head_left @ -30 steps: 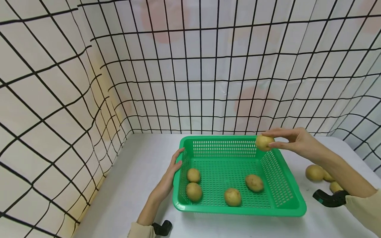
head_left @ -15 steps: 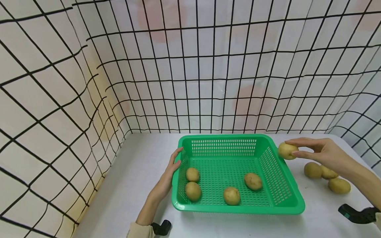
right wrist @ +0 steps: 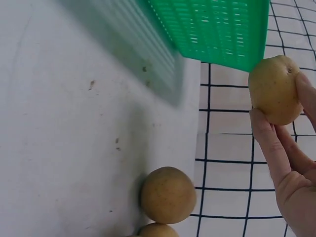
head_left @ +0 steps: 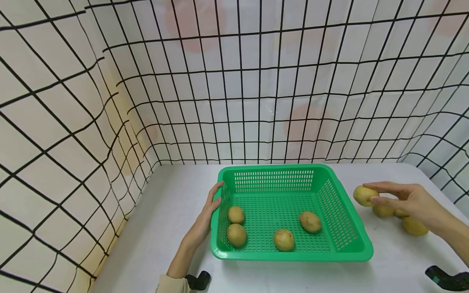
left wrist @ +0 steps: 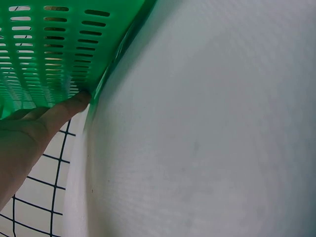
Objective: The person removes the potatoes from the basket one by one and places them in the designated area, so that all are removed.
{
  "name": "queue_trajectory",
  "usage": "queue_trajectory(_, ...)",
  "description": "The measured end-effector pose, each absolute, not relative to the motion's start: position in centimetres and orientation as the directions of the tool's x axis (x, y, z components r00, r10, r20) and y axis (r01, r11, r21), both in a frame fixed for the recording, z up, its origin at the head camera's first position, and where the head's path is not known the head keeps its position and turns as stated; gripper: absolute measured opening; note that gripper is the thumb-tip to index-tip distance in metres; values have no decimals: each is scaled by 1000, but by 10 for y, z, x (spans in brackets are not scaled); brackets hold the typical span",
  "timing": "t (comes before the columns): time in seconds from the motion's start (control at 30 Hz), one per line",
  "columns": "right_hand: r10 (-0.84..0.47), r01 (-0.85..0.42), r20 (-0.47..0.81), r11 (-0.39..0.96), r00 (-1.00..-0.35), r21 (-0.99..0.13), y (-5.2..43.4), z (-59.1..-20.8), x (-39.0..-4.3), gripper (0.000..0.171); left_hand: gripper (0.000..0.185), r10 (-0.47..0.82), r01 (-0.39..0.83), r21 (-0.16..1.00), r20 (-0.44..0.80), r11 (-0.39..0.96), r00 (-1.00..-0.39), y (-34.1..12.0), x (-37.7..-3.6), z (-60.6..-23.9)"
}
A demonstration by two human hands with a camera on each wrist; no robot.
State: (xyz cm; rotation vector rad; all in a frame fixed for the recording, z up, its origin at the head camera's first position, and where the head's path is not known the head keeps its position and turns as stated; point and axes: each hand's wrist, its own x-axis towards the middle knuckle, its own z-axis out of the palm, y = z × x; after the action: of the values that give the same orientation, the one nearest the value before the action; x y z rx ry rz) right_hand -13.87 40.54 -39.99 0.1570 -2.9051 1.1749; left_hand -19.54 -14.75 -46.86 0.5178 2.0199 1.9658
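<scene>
Drawn rightward and lower since a second ago, the person's right grip (head_left: pixel 412 200) has carried its held potato (head_left: pixel 362 196) from the green basket's far right corner to a spot outside the rim; the left grip (head_left: pixel 199 226) has kept its place.

From left to right: black netting (head_left: pixel 34 93) stands well left of the left grip. That grip is spread, its fingers touching the left rim of the green basket (head_left: pixel 293 256), which sits on a white table (head_left: pixel 172 203). Just right of it, inside the basket, lie a small potato (head_left: pixel 236 214) and a larger potato (head_left: pixel 236 235) — one behind the other. Farther right are a rounder potato (head_left: pixel 283 240) and an oval potato (head_left: pixel 310 222).

Beyond the basket, the right grip pinches the held potato between thumb and fingers, above the table. Three loose potatoes (head_left: pixel 415 226) lie clustered below this grip, partly hidden.
</scene>
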Motion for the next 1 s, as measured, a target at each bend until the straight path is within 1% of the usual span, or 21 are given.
queue_trajectory(0.27,-47,-36,2,727,-999,-686,416,-417,-128,45,52,435,65,998,52,16,-899,-148,-195,-468)
queue_trajectory(0.6,-80,-83,41,664,-996,-743,428,-443,-113,44,52,426,62,998,48,19,-904,-149,-196,-469)
queue_trajectory(0.8,-74,-104,73,703,-995,-703,420,-447,-115,43,52,429,64,998,52,13,-902,-149,-196,-470)
queue_trajectory(1.0,-71,-102,73,714,-995,-692,413,-455,-120,43,52,436,62,998,50,13,-898,-148,-195,-469)
